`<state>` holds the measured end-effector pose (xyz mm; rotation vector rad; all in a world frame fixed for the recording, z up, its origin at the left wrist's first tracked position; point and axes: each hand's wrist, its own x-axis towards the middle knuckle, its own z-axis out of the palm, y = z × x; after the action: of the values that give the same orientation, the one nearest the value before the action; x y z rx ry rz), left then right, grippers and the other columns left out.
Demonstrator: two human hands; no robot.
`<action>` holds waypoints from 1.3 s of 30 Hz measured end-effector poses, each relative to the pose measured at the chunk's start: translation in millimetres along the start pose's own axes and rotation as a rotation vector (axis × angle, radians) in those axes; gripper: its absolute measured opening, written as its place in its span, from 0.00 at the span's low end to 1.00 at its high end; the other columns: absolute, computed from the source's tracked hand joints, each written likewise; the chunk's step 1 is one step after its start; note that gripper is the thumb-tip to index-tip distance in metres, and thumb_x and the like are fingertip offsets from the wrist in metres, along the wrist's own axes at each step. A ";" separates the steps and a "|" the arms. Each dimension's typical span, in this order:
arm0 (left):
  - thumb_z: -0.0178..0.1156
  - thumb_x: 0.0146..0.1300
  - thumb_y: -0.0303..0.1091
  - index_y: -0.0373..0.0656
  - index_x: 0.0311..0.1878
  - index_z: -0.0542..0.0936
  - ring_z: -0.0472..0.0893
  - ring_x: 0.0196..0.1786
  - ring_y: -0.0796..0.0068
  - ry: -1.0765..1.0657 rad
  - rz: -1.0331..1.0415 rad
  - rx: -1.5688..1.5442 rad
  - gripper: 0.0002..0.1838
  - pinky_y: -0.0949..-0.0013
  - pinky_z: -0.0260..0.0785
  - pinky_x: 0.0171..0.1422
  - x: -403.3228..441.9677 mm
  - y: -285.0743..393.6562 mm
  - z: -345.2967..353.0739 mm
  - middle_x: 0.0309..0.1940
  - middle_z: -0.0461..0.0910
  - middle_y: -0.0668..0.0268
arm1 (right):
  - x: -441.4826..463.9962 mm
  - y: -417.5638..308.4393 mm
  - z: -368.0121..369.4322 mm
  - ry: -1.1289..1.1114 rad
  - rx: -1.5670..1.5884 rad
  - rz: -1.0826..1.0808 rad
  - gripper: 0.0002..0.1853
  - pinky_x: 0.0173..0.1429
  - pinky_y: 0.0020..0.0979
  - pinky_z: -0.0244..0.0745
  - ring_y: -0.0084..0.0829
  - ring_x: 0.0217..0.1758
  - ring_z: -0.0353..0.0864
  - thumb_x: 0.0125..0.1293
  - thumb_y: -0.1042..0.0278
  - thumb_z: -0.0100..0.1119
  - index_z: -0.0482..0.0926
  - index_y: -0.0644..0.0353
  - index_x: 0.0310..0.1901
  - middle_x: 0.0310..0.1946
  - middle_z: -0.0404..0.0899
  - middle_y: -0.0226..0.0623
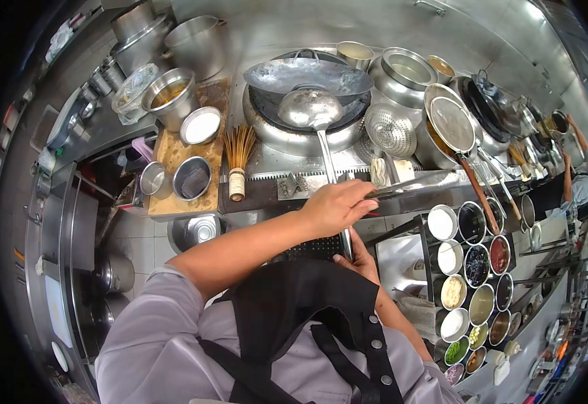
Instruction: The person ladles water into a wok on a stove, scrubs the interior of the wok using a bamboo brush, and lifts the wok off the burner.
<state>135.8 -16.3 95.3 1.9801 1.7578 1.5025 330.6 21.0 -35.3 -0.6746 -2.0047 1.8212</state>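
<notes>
A steel ladle [312, 110] rests its round bowl, underside up, at the front of a wok [307, 75] on the burner. Its long handle runs down towards my body. My left hand [337, 204] is closed over the middle of this handle, its fingers curled and partly hidden from above. Lower down, my right hand [360, 260] grips the handle's end, thumb along one side. To the right of the ladle lies a perforated skimmer [390, 130]. A bamboo wok brush [238, 161] stands left of the handle.
A wooden board [166, 207] on the left carries several steel pots and bowls. Round containers of ingredients, among them a red sauce tub [500, 254], fill a rack at right. A mesh strainer [451, 124] lies across a pot. Another person [580, 192] stands far right.
</notes>
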 end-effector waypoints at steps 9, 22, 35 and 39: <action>0.64 0.68 0.46 0.45 0.49 0.77 0.81 0.32 0.63 -0.102 0.319 0.181 0.16 0.59 0.75 0.32 21.2 -18.0 51.9 0.30 0.73 0.65 | -9.9 -17.5 1.6 0.050 -0.021 0.088 0.36 0.56 0.21 0.74 0.17 0.56 0.74 0.68 0.84 0.63 0.61 0.61 0.76 0.61 0.76 0.30; 0.61 0.69 0.48 0.46 0.44 0.75 0.82 0.33 0.61 -0.245 0.318 0.221 0.15 0.56 0.76 0.32 37.6 -5.1 41.6 0.30 0.74 0.65 | -11.0 -60.1 -21.8 -0.103 0.325 0.132 0.31 0.39 0.21 0.68 0.17 0.30 0.69 0.80 0.66 0.51 0.54 0.60 0.79 0.31 0.75 0.27; 0.62 0.69 0.48 0.47 0.47 0.76 0.84 0.35 0.59 -0.221 0.219 0.235 0.15 0.54 0.78 0.34 45.6 -13.5 34.7 0.33 0.75 0.64 | 5.5 -58.8 -13.6 -0.061 0.292 0.137 0.31 0.32 0.19 0.63 0.16 0.27 0.69 0.81 0.62 0.51 0.57 0.56 0.79 0.27 0.75 0.26; 0.62 0.69 0.48 0.47 0.48 0.77 0.84 0.35 0.59 -0.203 0.218 0.238 0.15 0.54 0.77 0.34 48.9 -17.7 36.2 0.32 0.75 0.65 | 10.6 -50.6 -15.1 -0.062 0.286 0.139 0.31 0.32 0.19 0.63 0.15 0.26 0.69 0.81 0.63 0.50 0.56 0.56 0.80 0.26 0.75 0.26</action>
<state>141.2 46.8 94.3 2.4122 1.7535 1.1347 324.4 36.3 16.0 -0.6907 -1.7203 2.1800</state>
